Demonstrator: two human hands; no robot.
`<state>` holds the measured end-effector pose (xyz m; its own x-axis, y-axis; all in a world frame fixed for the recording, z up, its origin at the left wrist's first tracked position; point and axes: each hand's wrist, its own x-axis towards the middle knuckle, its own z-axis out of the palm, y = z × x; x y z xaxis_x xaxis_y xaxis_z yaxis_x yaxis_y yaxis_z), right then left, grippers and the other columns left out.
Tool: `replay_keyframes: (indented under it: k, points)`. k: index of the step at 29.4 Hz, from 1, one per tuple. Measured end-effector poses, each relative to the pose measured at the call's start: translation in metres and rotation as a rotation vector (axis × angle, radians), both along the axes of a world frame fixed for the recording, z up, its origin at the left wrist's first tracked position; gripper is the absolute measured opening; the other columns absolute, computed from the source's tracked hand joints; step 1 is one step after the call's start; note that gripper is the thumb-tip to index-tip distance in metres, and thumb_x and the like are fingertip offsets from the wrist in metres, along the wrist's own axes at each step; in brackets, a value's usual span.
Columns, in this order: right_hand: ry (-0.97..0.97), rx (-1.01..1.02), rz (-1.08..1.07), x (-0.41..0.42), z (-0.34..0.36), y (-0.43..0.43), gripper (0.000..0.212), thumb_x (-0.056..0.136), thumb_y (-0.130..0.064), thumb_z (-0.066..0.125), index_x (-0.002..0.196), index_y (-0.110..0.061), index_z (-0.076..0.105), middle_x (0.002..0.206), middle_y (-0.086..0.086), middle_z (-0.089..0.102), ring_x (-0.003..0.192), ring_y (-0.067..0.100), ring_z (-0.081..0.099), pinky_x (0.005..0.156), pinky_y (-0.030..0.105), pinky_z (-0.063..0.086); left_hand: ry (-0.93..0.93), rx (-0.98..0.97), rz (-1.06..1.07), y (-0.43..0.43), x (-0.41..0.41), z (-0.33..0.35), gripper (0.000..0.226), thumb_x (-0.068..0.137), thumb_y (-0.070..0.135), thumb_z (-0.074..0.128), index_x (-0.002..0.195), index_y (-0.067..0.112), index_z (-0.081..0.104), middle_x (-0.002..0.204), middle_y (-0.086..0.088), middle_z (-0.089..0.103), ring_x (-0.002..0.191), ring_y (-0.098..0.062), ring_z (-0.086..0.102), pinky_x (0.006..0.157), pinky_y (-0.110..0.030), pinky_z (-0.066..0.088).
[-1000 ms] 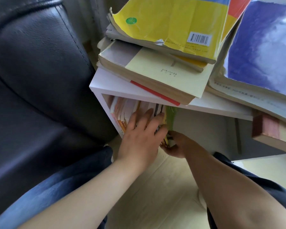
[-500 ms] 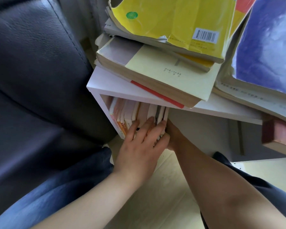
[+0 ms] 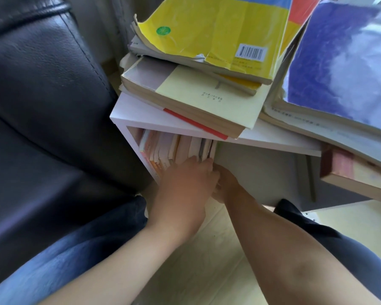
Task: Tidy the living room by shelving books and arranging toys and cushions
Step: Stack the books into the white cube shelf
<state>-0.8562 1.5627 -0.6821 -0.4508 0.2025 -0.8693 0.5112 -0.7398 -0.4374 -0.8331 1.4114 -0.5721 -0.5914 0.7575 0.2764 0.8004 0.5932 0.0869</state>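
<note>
forearms (image 3: 284,249) bare | left trouser leg (image 3: 75,249) blue denim | right trouser leg (image 3: 321,234) dark navy

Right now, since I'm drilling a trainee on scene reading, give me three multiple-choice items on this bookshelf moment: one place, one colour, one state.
1. Where do the upright books stand?
A) flat on the top stack
B) inside the white shelf unit, at its left end
C) on the floor

2. What colour is most of the barcoded book cover?
A) yellow
B) black
C) pink

3. What is the left grip doing?
A) lifting the barcoded book
B) resting on a knee
C) pressing on the upright books' edges

Answers:
1 B: they stand under the top board, beside the black sofa.
2 A: yellow surrounds the barcode.
3 C: its fingertips lie against the books' edges.
</note>
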Motion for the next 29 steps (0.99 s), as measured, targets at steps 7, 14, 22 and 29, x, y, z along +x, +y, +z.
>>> replay_keyframes:
  k: [7,14,22,29]
  points:
    - [-0.012,0.035,0.142,0.011,0.037,-0.001,0.017,0.091,-0.025,0.053,0.102,-0.014,0.061,0.096,0.006,0.061,0.086,0.025,0.057,0.097,0.041,0.043,-0.027,-0.008,0.056,0.003,-0.013,0.01,0.078,0.061,0.022,0.079,0.129,0.016,0.042,0.135,-0.001,0.04,0.118,-0.027,0.042,0.093,-0.039,0.037]
    - [0.375,0.78,0.285,0.009,0.046,-0.005,0.034,0.092,-0.005,0.048,0.118,-0.027,0.055,0.103,-0.011,0.061,0.102,0.017,0.058,0.083,0.022,0.043,-0.038,0.054,0.149,0.014,-0.011,0.014,0.079,0.054,0.014,0.082,0.127,0.012,0.051,0.123,-0.006,0.058,0.11,-0.026,0.042,0.082,-0.04,0.048]
    - [0.495,0.978,0.577,0.021,0.065,-0.009,0.09,0.066,-0.03,0.073,0.141,-0.034,0.024,0.128,-0.004,0.055,0.114,0.017,0.055,0.087,0.024,0.042,-0.186,-0.059,0.281,0.023,-0.016,0.026,0.091,0.062,0.015,0.08,0.143,0.022,0.037,0.134,-0.005,0.048,0.118,-0.026,0.041,0.088,-0.04,0.045]
    - [0.448,1.202,0.688,0.022,0.071,-0.013,0.074,0.085,-0.01,0.062,0.147,-0.016,0.022,0.138,0.006,0.048,0.121,0.024,0.051,0.088,0.02,0.037,-0.31,-0.019,0.259,0.026,-0.013,0.035,0.071,0.092,0.023,0.049,0.15,0.031,0.008,0.156,0.013,0.003,0.141,-0.015,0.006,0.104,-0.03,0.016]
